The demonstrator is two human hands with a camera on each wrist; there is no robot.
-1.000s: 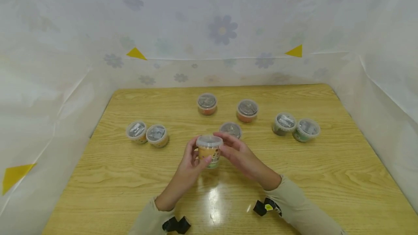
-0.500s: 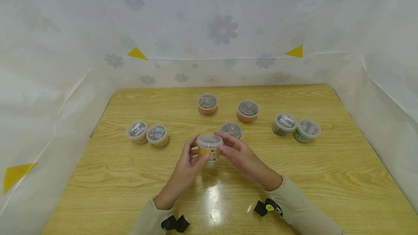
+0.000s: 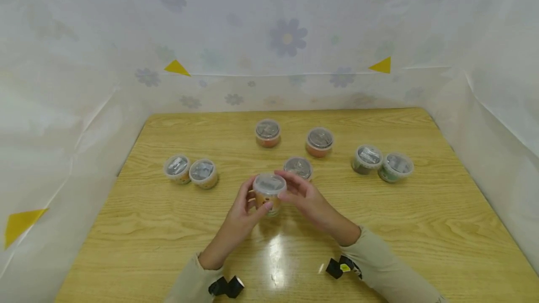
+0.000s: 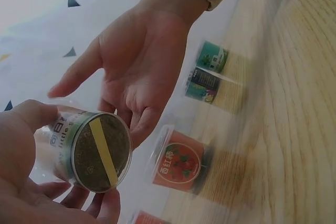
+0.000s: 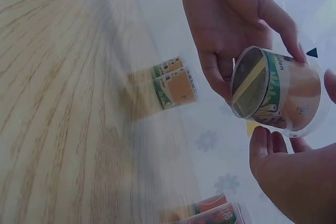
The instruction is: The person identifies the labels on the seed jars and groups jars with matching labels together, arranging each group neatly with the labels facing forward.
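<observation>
A clear lidded plastic cup [image 3: 268, 185] with an orange printed label is held up off the table, tilted with its lid toward the head camera. My left hand [image 3: 239, 214] grips its side, thumb in front and fingers behind. On the lid's rim, my right hand [image 3: 315, 207] has its thumb in front and its index finger at the back. Seen from the left wrist, the cup's base [image 4: 102, 153] is dark with a yellow strip across it. A similar cup [image 3: 298, 167] stands just behind, partly hidden by the right hand.
Two red-labelled cups, one left [image 3: 267, 132] and one right [image 3: 319, 141], stand farther back. On the left is a pair of orange-labelled cups [image 3: 204, 173]. Two darker, green-labelled cups [image 3: 396, 167] touch at the right. White flowered sheeting [image 3: 286, 92] surrounds the wooden table [image 3: 168, 237].
The held cup has turned about its axis, so its lettering has swung away, and its lid has tipped toward the head camera. The right thumb has shifted slightly left. Other cups have stayed put.
</observation>
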